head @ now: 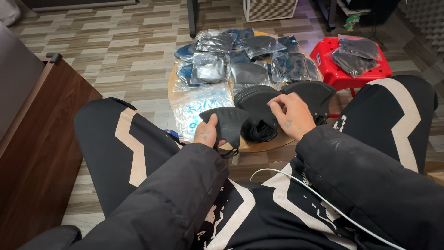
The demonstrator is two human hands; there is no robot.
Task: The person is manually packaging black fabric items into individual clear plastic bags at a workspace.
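My left hand [206,133] grips a black face mask [227,124] by its lower edge, holding it just above the near rim of a small round wooden table [172,88]. My right hand [290,115] rests with fingers curled on a stack of black masks [259,104] in the table's middle; whether it pinches one I cannot tell. A second stack of black masks [314,95] lies to the right of that hand. Several clear plastic bags of masks [240,58] cover the far half of the table.
A red plastic stool [340,74] at the right carries more bagged masks [356,53]. A dark wooden cabinet [32,139] stands at the left. My knees in black-and-cream trousers flank the table. A white cable [314,194] crosses my lap. A white speaker box [270,9] stands beyond.
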